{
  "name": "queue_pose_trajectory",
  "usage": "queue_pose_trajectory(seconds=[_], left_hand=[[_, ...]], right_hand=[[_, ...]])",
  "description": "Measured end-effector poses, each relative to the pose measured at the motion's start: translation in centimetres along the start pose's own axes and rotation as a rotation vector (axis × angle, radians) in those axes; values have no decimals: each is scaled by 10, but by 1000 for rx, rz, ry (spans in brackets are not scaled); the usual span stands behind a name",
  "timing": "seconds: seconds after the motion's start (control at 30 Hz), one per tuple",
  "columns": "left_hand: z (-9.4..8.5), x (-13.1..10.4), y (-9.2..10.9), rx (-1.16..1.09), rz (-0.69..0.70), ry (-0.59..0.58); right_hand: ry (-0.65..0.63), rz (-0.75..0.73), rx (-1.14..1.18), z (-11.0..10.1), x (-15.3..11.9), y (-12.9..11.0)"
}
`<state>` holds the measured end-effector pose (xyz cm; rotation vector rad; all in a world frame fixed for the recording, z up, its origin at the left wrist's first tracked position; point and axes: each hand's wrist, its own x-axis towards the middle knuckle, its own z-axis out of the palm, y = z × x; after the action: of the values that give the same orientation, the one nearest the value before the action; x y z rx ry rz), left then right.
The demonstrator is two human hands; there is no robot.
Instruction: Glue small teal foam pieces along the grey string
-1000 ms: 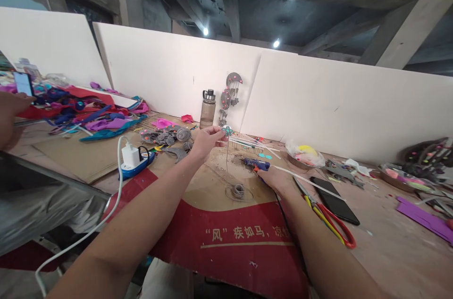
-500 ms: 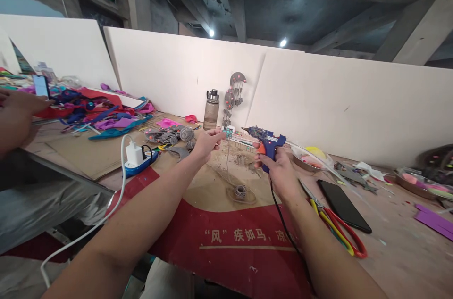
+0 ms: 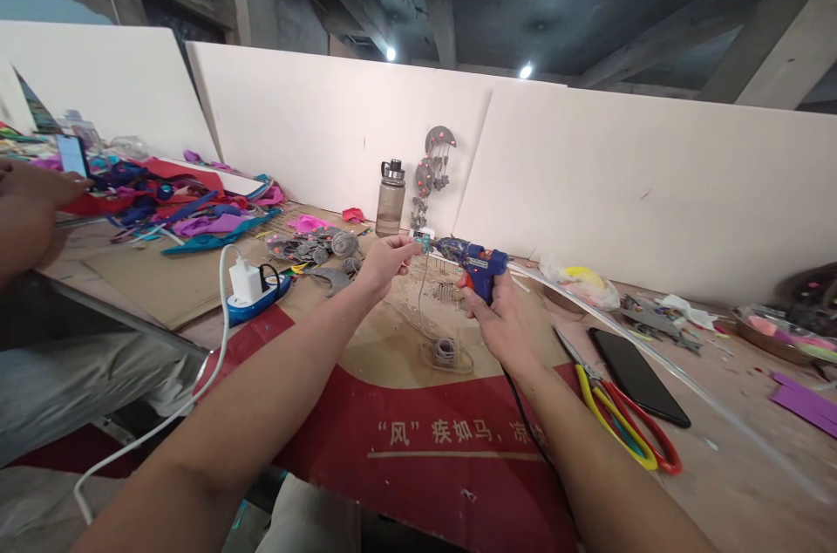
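Between the thumb and fingers of my left hand is a small teal flower-shaped piece. A thin grey cord hangs down from it to a coil on the brown board. My right hand is wrapped round a blue hot glue gun, its nozzle pointing left, right beside the teal piece. Whether the nozzle touches the piece, I cannot tell. A long clear glue stick trails from the gun's back end toward the right.
Scissors and a black phone lie to the right. A water bottle stands behind my left hand. Grey felt pieces and a blue power strip are on the left. Another person's hand is at far left.
My right hand has brought the glue gun left, its nozzle now close to the teal piece. My left hand has barely moved and keeps its pinch.
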<state>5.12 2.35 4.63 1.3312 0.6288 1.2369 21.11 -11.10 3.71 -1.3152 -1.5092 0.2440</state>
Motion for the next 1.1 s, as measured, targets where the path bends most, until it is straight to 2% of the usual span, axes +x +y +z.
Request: queue_pose_trajectory(seconds=[0.13,0.33,0.8,1.1], left_hand=[[2,-2,1,6,29,-25],[4,-4,1,15,66,-34],[1,0,-2,2,57,0],[2,-3,-1,-10,86,-56]], right_hand=[[-14,-32,-116,0,-2,-2],[33,-81,-187,2,-3,-2],[62,-113,-190,1,-1,2],[44,-94,-238,1,-2,0]])
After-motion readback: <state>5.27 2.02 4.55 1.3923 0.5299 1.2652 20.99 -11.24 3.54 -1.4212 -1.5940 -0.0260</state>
